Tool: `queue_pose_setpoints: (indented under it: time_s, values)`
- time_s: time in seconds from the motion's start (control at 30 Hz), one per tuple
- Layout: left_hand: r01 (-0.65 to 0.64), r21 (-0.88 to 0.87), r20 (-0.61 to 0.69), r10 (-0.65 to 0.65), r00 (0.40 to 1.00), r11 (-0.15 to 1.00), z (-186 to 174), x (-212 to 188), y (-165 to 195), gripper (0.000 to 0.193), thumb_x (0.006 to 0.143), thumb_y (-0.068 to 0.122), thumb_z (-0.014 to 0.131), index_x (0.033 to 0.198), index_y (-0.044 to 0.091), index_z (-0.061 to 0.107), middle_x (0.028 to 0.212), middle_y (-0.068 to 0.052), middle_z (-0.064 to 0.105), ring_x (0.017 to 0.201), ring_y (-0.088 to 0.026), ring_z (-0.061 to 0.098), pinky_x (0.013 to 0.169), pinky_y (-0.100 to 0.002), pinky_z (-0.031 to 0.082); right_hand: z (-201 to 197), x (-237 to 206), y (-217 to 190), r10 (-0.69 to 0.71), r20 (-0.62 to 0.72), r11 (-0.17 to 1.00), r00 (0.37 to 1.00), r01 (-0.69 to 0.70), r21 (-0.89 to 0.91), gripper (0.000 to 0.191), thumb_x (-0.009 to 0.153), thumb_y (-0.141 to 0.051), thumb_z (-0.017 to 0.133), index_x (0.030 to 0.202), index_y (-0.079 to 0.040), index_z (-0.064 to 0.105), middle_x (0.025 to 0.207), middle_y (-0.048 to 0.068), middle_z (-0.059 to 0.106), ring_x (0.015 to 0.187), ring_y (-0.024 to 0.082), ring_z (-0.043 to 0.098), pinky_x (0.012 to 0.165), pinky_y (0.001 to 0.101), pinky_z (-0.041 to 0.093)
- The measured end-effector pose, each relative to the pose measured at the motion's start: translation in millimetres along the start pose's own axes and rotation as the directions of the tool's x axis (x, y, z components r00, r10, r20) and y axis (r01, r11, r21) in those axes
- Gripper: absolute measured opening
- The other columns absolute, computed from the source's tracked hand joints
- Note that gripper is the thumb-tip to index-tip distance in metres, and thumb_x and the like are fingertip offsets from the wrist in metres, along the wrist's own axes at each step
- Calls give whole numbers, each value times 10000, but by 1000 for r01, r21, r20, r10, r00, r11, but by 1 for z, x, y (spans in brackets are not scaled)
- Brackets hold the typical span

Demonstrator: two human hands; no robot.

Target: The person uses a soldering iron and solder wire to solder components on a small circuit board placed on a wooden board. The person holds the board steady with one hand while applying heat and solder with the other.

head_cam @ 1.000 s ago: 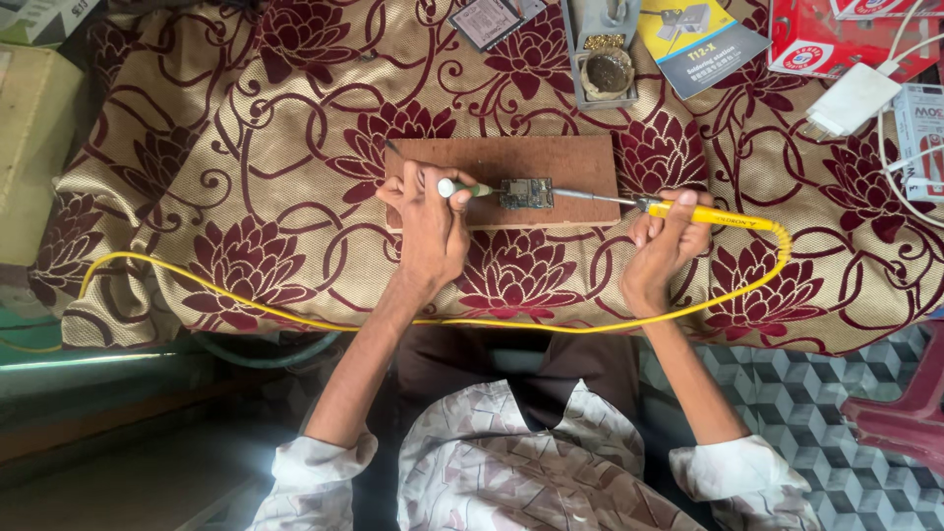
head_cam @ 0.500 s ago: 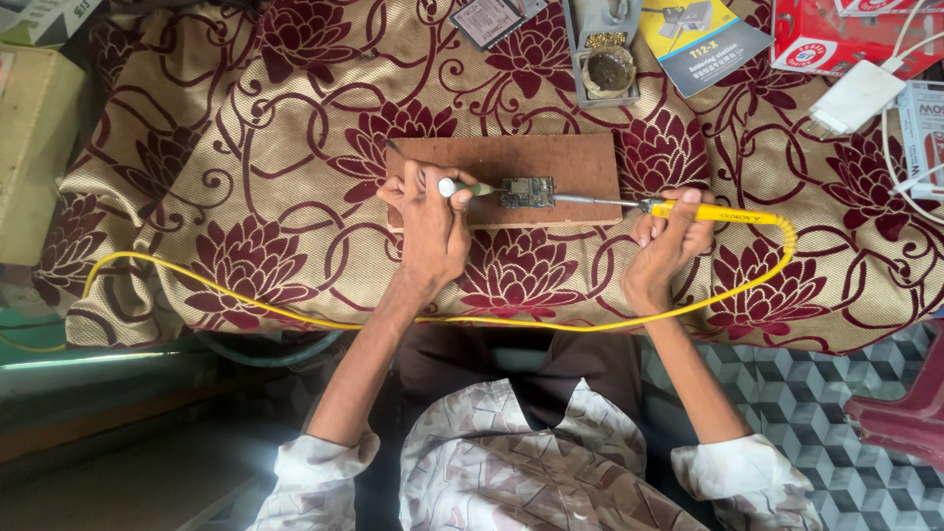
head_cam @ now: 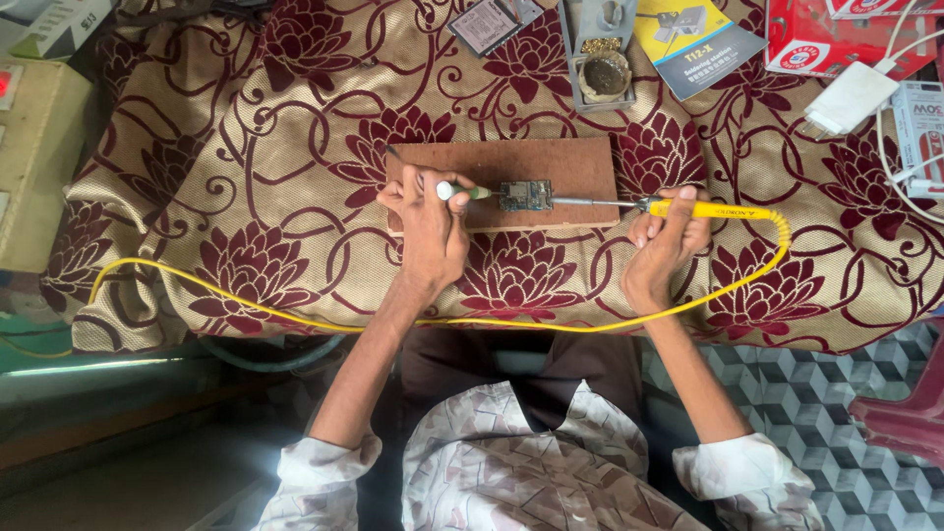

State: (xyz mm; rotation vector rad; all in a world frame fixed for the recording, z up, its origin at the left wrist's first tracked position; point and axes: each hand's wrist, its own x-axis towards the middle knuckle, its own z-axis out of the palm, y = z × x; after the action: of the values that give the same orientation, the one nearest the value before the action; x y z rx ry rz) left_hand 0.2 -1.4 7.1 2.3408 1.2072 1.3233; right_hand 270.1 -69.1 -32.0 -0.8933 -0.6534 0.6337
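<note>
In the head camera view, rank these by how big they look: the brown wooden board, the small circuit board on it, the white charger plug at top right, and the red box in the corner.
Largest to smallest:
1. Brown wooden board
2. Red box, though the frame cuts it off, so its rank is unsure
3. White charger plug
4. Small circuit board

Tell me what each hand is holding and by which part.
Right hand grips the soldering iron by its yellow handle. Left hand holds a thin white-tipped tool by its rear end, against the small circuit board.
</note>
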Motion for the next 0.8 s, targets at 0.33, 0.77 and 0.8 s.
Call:
queue_pose_setpoints:
  time_s: [0.33, 0.77, 0.8]
  values:
    - [0, -10, 5, 0, 1000, 1000, -3, 0, 1, 205, 1016, 193, 451, 1075, 83, 614, 932, -26, 606, 1004, -224, 430, 931, -438, 222, 3, -4, -1, -59, 52, 998, 997, 59, 10, 323, 1156, -349, 503, 992, -70, 514, 657, -18, 376, 513, 81, 387, 487, 241, 340]
    - [8, -6, 20, -8, 1000, 1000, -1, 0, 0, 188, 1044, 196, 424, 1056, 81, 571, 976, -24, 630, 1007, -224, 423, 955, -456, 221, 3, 2, 0, -4, 19, 1000, 1000, 4, -22, 323, 1131, -352, 559, 1029, -46, 555, 685, 5, 425, 525, 100, 441, 470, 250, 399]
    - [24, 0, 24, -24, 999, 1000, -1, 0, 0, 190, 1050, 195, 423, 1051, 88, 580, 956, -24, 621, 996, -223, 421, 958, -457, 224, 3, 2, 0, -11, 27, 999, 1000, 12, -30, 325, 1135, -348, 559, 1032, -40, 558, 698, 5, 427, 536, 95, 437, 474, 250, 402]
